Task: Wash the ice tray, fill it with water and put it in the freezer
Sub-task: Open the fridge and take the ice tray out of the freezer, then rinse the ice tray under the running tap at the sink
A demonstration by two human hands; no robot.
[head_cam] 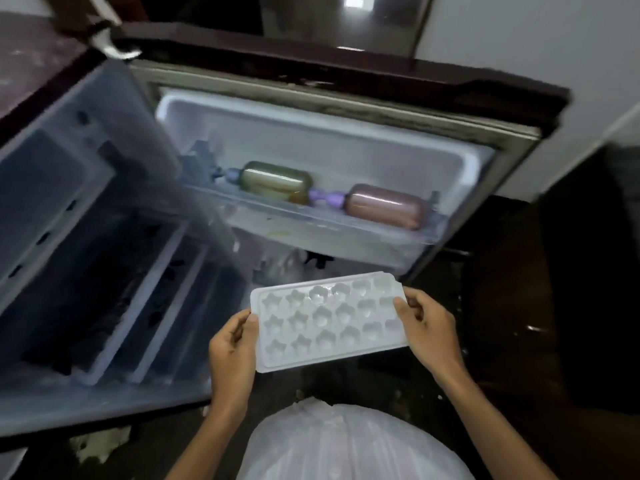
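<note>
We hold the white ice tray [329, 323] by its short ends: left hand [232, 344] thumb on the rim with fingers curled under, right hand [427, 327] gripping the opposite end. The tray sits cavities-up in front of the open fridge [311, 88], not inside. Water in the cavities: can't tell. A green bottle [277, 181] and a pink bottle [386, 206] lie on the shelf above.

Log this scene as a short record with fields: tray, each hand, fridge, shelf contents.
tray: white ice tray, cells facing up; whether it holds water cannot be told
left hand: left hand grips the tray's left end
right hand: right hand grips its right end
fridge: fridge open, tray held outside it
shelf: green bottle and pink bottle, both lying on their sides
</note>
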